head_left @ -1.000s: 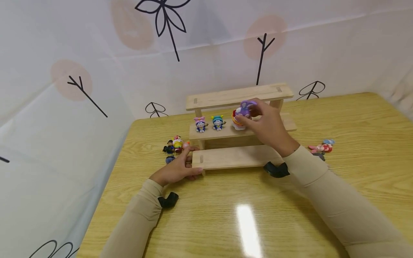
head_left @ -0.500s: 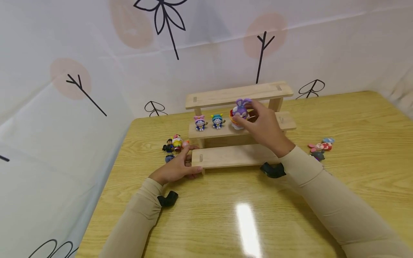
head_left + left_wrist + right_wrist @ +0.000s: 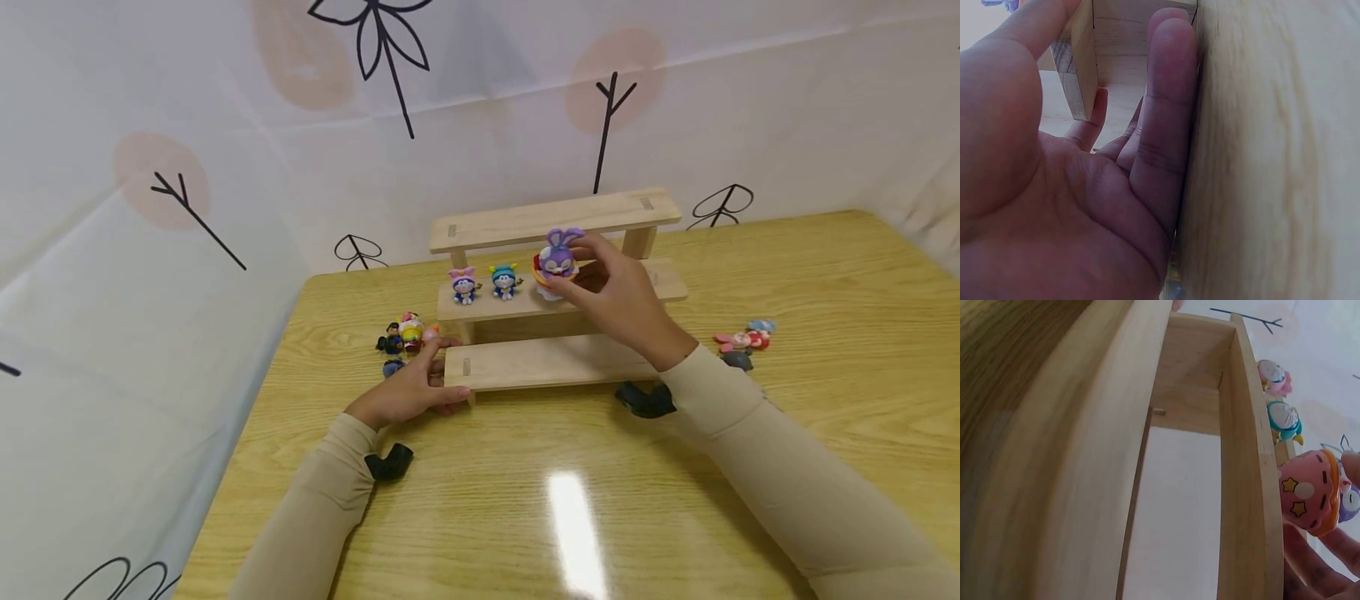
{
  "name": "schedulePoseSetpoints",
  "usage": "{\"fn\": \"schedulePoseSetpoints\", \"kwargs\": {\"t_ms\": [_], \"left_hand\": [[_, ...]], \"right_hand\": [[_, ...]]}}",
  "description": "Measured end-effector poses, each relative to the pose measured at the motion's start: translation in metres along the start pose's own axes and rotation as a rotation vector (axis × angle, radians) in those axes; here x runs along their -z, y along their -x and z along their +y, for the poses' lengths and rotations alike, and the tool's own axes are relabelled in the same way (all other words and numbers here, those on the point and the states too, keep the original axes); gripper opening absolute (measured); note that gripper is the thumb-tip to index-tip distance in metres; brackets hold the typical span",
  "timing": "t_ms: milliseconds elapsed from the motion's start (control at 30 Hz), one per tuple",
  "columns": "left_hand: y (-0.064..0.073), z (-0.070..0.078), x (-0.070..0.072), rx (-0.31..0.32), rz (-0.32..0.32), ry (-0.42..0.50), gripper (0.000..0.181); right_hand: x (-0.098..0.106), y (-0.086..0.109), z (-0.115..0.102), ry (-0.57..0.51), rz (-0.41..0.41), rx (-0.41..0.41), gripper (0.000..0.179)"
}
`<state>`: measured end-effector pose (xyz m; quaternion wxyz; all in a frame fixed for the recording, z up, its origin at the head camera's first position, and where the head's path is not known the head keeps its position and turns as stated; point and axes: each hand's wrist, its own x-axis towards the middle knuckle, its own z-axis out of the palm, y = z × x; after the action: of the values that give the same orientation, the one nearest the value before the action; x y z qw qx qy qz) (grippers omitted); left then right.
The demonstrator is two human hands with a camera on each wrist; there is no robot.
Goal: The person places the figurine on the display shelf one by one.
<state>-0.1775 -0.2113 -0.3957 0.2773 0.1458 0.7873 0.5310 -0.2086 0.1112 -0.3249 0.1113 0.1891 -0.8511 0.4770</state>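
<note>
In the head view a purple rabbit figurine (image 3: 557, 260) sits upright in a cup on the middle step of a three-step wooden display shelf (image 3: 547, 365). My right hand (image 3: 626, 296) grips it between thumb and fingers. The right wrist view shows the cup's pink side (image 3: 1307, 495) with yellow stars, right at the shelf's edge. My left hand (image 3: 408, 390) holds the left end of the bottom step, thumb at the front and fingers behind. To the rabbit's left sit a pink-hatted figurine (image 3: 464, 287) and a teal-hatted figurine (image 3: 504, 283).
Several small figurines (image 3: 410, 333) lie on the wood-grain table (image 3: 480, 492) beyond my left hand. More figurines (image 3: 750, 340), including a red-and-pink one, lie right of the shelf. A white patterned cloth (image 3: 495, 142) hangs behind the table.
The rabbit figurine has shifted slightly left and turned from its side to face forward in my right hand. My left hand keeps its hold on the bottom step.
</note>
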Motion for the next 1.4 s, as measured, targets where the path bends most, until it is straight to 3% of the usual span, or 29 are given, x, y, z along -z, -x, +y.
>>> {"fn": "schedulePoseSetpoints", "kwargs": {"t_ms": [300,667,1000,1267,1400], "left_hand": [[0.001,0.001,-0.001,-0.006,-0.002,0.011,0.078],[0.001,0.000,0.000,0.004,-0.005,0.013,0.080],[0.001,-0.001,0.000,0.014,-0.002,0.000,0.081],[0.000,-0.001,-0.001,0.013,0.003,0.002,0.079],[0.000,-0.001,-0.001,0.017,0.006,0.000,0.077]], "right_hand": [[0.013,0.017,0.006,0.022,0.024,0.028,0.048],[0.045,0.037,0.015,0.107,0.106,-0.050,0.037],[0.077,0.050,0.031,0.177,0.175,-0.118,0.039],[0.100,0.060,0.050,0.243,0.169,-0.164,0.040],[0.113,0.065,0.064,0.289,0.124,-0.204,0.039]]}}
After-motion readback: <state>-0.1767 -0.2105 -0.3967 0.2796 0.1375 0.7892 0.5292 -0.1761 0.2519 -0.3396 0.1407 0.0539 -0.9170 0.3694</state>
